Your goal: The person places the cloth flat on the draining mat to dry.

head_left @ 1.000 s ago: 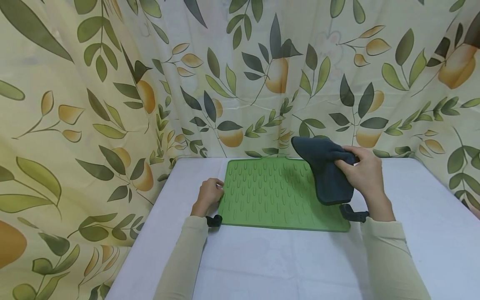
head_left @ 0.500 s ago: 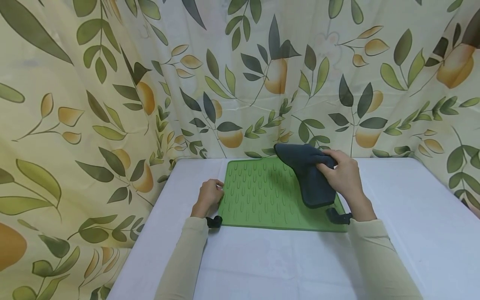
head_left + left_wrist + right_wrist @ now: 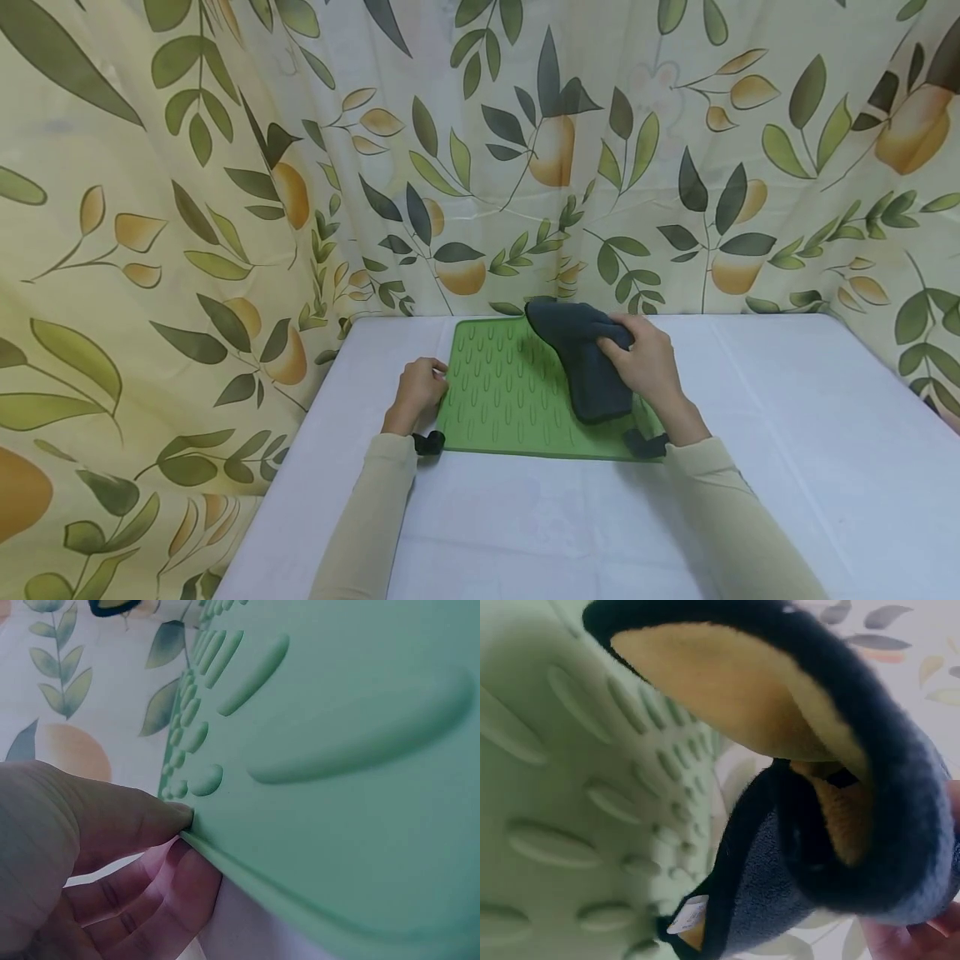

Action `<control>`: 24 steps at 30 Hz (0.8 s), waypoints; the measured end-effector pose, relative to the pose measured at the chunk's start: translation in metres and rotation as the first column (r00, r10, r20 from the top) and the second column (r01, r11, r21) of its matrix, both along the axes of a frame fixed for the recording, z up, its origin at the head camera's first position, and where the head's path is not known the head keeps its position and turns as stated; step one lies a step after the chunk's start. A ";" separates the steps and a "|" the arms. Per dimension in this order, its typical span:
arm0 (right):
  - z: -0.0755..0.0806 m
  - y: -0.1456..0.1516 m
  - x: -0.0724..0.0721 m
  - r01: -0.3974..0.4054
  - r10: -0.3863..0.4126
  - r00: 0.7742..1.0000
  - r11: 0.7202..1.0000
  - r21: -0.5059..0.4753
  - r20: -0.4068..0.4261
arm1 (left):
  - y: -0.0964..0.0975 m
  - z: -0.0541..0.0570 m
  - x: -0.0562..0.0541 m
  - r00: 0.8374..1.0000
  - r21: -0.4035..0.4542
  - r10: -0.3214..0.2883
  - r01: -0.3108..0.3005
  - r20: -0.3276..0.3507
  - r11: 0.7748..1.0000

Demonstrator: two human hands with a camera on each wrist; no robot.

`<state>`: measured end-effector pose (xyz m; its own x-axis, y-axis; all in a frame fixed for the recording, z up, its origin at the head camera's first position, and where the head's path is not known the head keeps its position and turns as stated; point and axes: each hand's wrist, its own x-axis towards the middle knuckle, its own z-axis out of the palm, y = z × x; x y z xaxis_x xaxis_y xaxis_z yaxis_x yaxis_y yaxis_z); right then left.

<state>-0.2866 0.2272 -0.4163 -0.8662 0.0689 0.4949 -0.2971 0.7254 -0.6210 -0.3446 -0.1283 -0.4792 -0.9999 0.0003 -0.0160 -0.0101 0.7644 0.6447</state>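
Observation:
A green rubbery mat [image 3: 495,408] with rows of raised oval ridges lies on the table in the head view. My left hand [image 3: 420,390] is at its left edge; in the left wrist view the thumb [image 3: 135,817] presses on top while curled fingers sit underneath, pinching the rim. My right hand [image 3: 651,365] grips a dark blue fleecy cloth [image 3: 592,362] by its upper right part, thumb towards me. It hangs over the right half of the mat, folded. The right wrist view shows its tan underside [image 3: 712,682], dark bound edge and a small white label [image 3: 688,913].
A white cover [image 3: 510,517] spreads over the table around the mat. Behind and to the left hangs a leaf-and-fruit patterned curtain [image 3: 480,167], close to the table's back edge. Black camera mounts [image 3: 429,443] stick out from both wrists.
My right hand has carried the blue cloth leftward and slightly down across the mat, uncovering table on the right. My left hand has stayed at the mat's left edge.

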 end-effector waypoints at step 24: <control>-0.034 -0.021 -0.008 -0.153 0.110 0.963 0.975 0.163 0.245 | 0.000 0.000 -0.001 1.000 -0.014 0.000 0.000 -0.001 1.000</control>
<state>-0.2948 0.2060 -0.4502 -0.9543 -0.1241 0.2719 -0.2596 0.7951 -0.5480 -0.3460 -0.1279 -0.4791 -0.9999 -0.0003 -0.0149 -0.0097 0.7733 0.6339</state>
